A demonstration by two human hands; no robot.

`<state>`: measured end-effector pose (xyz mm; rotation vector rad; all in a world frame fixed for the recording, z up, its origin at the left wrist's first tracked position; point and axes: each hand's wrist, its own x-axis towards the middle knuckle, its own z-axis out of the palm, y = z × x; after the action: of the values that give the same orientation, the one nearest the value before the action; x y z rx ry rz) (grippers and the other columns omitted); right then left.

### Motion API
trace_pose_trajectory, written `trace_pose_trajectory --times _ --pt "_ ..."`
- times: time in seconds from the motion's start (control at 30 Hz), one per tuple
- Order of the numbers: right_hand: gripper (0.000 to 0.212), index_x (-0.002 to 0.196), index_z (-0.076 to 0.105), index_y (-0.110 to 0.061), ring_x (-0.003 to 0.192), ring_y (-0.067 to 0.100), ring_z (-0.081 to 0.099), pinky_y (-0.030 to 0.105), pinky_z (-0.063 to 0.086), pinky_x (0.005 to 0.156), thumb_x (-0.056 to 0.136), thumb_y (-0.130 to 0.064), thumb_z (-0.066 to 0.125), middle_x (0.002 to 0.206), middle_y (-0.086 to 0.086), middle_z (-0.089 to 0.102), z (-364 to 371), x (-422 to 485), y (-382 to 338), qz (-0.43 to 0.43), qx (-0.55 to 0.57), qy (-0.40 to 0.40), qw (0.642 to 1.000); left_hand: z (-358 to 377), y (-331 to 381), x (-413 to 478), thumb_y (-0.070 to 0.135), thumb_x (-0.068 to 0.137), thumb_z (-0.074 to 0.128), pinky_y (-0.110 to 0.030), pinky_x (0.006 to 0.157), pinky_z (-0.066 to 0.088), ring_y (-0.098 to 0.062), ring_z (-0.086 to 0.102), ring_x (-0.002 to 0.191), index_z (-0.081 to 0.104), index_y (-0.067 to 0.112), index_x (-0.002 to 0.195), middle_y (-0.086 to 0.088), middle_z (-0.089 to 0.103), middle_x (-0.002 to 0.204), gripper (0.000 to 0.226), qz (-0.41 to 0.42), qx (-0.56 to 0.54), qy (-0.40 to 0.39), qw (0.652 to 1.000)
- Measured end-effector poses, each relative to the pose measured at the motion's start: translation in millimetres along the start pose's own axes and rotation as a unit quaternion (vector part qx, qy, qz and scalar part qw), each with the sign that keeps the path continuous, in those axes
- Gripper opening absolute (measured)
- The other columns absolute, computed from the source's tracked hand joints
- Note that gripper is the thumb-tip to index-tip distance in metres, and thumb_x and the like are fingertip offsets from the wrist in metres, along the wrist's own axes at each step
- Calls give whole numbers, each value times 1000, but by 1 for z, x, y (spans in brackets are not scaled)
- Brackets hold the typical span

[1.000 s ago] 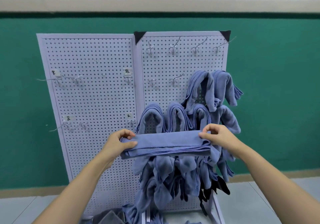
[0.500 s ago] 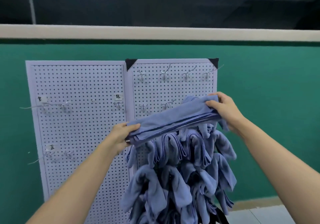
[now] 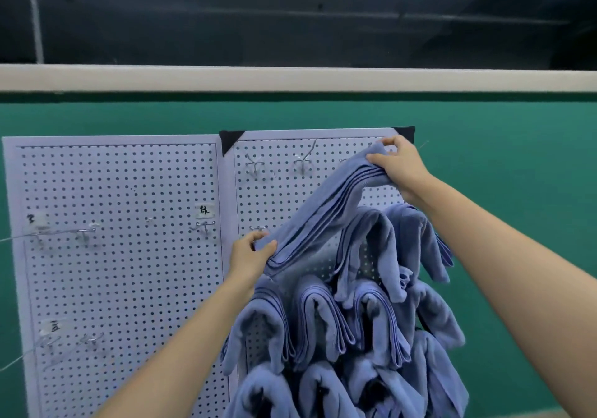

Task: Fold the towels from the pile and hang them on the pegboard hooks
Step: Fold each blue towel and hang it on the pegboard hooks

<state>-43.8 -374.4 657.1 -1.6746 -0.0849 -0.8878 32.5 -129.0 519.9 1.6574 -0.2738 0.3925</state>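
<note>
Left hand (image 3: pixel 255 253) and right hand (image 3: pixel 399 165) each gripped an end of the slanted folded towel (image 3: pixel 326 214). Hung towels (image 3: pixel 371 304) crowded the pegboard (image 3: pixel 129 272) below it, with bare hooks (image 3: pixel 303 159) above.

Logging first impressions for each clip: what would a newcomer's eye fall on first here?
A folded blue towel stretched slantwise across the right pegboard: the right hand grips its high end by the top corner, the left hand its low end. Beneath, a dense cluster of hung blue towels covers its lower part, while the hooks on the left pegboard hang bare.
</note>
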Motion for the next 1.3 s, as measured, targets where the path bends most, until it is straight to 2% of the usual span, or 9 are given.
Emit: trace_pose_trajectory --times 0.1,0.2,0.37,0.5,0.63,0.73,0.83,1.0,1.3 --pt "34 119 47 -14 76 23 56 35 49 66 88 -6 58 99 11 58 6 7 21 -28 -189 -9 981 10 -8 0 19 86 68 -25 84 42 -20 56 106 61 10 112 -3 61 114 28 66 135 11 989" --pt "44 123 49 -20 110 26 48 39 45 84 83 -4 57 123 7 53 7 1 37 -132 -413 -42 900 18 -14 -5 19 84 70 -26 81 43 -17 55 102 55 16 118 3 55 110 37 137 238 -6 961" --pt "36 118 63 -19 119 21 49 42 45 94 93 -2 42 127 0 59 11 -13 30 -255 -449 -170 839 33 -1 -19 24 99 45 -32 94 44 -17 50 116 43 21 134 6 50 127 35 264 177 -14 948" --pt "53 138 47 -22 124 15 46 36 41 99 91 -45 56 136 -6 52 10 -33 24 -244 -487 -271 794 47 9 -35 57 88 51 -28 107 30 -6 26 135 18 24 149 11 25 149 77 269 201 -59 940" --pt "58 146 31 -25 126 19 45 35 45 88 92 -26 53 141 -3 47 13 -36 32 -279 -603 -229 711 57 12 -35 23 93 54 -31 100 41 -19 32 134 8 21 152 2 21 152 74 266 288 -36 919" --pt "44 140 38 -23 108 26 56 35 46 76 96 -17 43 126 4 59 18 -34 28 -285 -586 -181 736 54 25 -31 11 97 41 -22 94 38 -17 43 125 20 17 150 0 34 147 57 248 214 -8 945" --pt "24 118 51 -19 88 27 58 33 39 61 96 -17 40 105 4 65 26 -32 17 -318 -569 -127 748 47 43 -21 12 97 40 -32 81 47 -21 55 104 37 16 138 -4 51 130 42 242 151 10 959" --pt "16 97 51 -12 83 31 56 31 31 61 98 -20 37 96 11 62 50 -31 8 -270 -560 -80 779 46 65 -2 9 97 37 -28 58 36 -21 51 85 44 10 126 -11 54 115 30 193 163 0 968" --pt "18 83 44 -8 90 29 48 29 33 70 98 -3 37 104 18 48 72 -42 45 4 -436 -160 885 54 45 10 6 92 36 -44 94 41 -33 43 113 43 10 128 -15 40 129 37 138 334 -69 930"
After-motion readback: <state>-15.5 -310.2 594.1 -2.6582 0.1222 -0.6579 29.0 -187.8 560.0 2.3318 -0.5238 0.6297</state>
